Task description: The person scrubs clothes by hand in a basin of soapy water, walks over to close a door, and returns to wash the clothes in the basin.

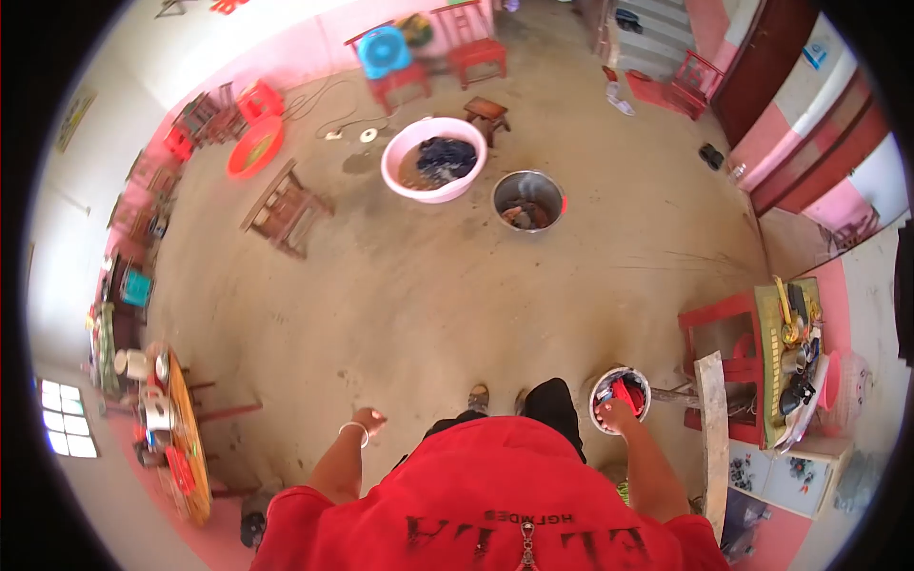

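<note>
My right hand (617, 415) is lowered at my side, directly over a round pale bucket (594, 392). Its fingers are curled closed over the bucket, though the exact grip is too small to make out. Inside the bucket lie red cloth (628, 390) and other dark and light pieces. My left hand (371, 421), with a white bracelet at the wrist, hangs out to the other side. It holds nothing, and its fingers are loosely apart. Ahead on the floor stand a pink tub (388, 169) with dark cloth in brownish water and a metal pot (497, 202) with something brownish inside.
A wooden chair (288, 209) and a low stool (487, 110) stand on the concrete floor (428, 295). At the left is a round wooden table (196, 457) with kitchenware. A red-framed table (722, 314) and a pale upright post (711, 428) are close on my right.
</note>
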A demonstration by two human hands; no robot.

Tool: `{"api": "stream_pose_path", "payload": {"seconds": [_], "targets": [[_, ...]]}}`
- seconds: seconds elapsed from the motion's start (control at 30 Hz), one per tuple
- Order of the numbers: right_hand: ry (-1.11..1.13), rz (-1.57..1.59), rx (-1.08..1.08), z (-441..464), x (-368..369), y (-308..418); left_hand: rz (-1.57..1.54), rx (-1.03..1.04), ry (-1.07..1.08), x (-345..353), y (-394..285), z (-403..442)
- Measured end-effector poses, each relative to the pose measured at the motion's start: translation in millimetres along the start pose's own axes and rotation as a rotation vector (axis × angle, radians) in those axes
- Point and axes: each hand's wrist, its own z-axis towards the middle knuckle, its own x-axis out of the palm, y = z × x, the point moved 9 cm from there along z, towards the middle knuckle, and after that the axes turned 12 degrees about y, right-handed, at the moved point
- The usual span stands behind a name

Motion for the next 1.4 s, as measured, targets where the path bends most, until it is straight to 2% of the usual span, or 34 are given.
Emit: {"api": "stream_pose_path", "payload": {"seconds": [0.03,0.07,0.13,0.2,0.27,0.3,0.4,0.43,0.57,0.6,0.67,0.73,0.77,0.83,0.87,0.93,0.97,1.0,1.07,1.1,1.13,1.17,1.2,1.27,1.33,1.4], "targets": [[0.034,0.026,-0.007,7.9,-8.8,4.4,-0.005,0.104,-0.074,-27.9,-46.9,21.8],[-0.016,-0.323,-0.15,24.5,-22.9,14.6,-0.017,0.206,-0.147,-52.9,-92.5,44.7],[0.135,-0.139,0.062,37.3,-50.1,10.9,-0.082,0.241,-0.208,-88.0,-203.2,39.9],[0.059,-0.333,0.098,62.8,-97.2,16.3,-0.299,0.492,-0.196,-101.8,-278.2,83.4],[0.089,-0.299,0.112,88.4,-147.2,25.7,-0.286,0.477,-0.159,-95.6,-346.6,95.4],[0.066,-0.169,0.045,145.1,-166.3,-22.7,-0.258,0.471,-0.116,-92.2,-384.9,99.1],[0.057,-0.259,-0.076,163.8,-262.2,31.1,-0.12,0.316,-0.046,-57.4,-434.2,143.4],[0.106,-0.218,0.024,169.9,-294.5,40.7,-0.045,0.267,-0.033,-47.0,-453.6,159.6],[0.107,-0.218,0.077,187.2,-419.8,97.4,0.07,0.553,-0.072,-23.5,-617.7,126.8],[0.124,-0.241,0.079,196.5,-441.5,106.6,0.065,0.588,-0.01,-23.5,-665.8,108.0],[0.192,-0.444,-0.039,224.0,-478.8,148.8,0.033,0.628,0.028,-29.3,-738.0,111.9],[0.267,-0.509,-0.131,250.8,-502.6,189.6,0.391,0.98,-0.103,-30.1,-820.6,113.0],[0.336,-0.546,-0.211,263.7,-509.1,212.0,0.364,0.979,-0.124,-37.1,-850.3,128.2],[0.352,-0.635,-0.184,281.7,-535.2,261.7,0.608,0.912,-0.004,-31.9,-903.6,164.9],[0.362,-0.662,-0.184,303.8,-552.6,275.3,0.581,0.909,-0.017,-41.8,-931.1,182.9],[0.405,-0.651,-0.259,342.2,-584.3,303.6,0.721,0.858,0.115,-43.7,-979.3,224.6],[0.507,-0.621,-0.121,336.7,-603.3,353.2,0.7,0.906,0.082,-59.6,-1009.3,232.0],[0.507,-0.64,-0.118,361.0,-619.6,371.5,0.682,0.911,0.072,-81.2,-1035.9,246.1],[0.473,-0.958,-0.049,390.2,-662.5,382.5,0.73,0.769,0.031,-96.1,-1071.1,270.5],[0.49,-0.978,-0.045,402.0,-685.8,396.1,0.722,0.776,-0.032,-107.4,-1081.9,281.9],[0.444,-0.932,-0.16,410.8,-705.0,428.0,0.703,0.762,-0.03,-123.4,-1089.3,282.1],[0.403,-0.877,-0.273,416.3,-719.4,457.7,0.391,0.765,0.009,-146.3,-1091.5,280.7],[0.425,-0.886,-0.276,425.1,-730.4,478.6,0.078,0.756,0.039,-169.3,-1091.1,280.4],[0.345,-0.739,-0.474,447.4,-764.0,546.0,-0.016,0.682,0.02,-200.0,-1096.2,284.2],[0.351,-0.785,-0.467,486.8,-787.2,585.8,-0.203,0.523,-0.033,-226.6,-1092.1,292.9],[0.289,-0.788,-0.384,532.4,-812.6,619.2,-0.258,0.485,-0.016,-238.5,-1097.4,308.2]]}}
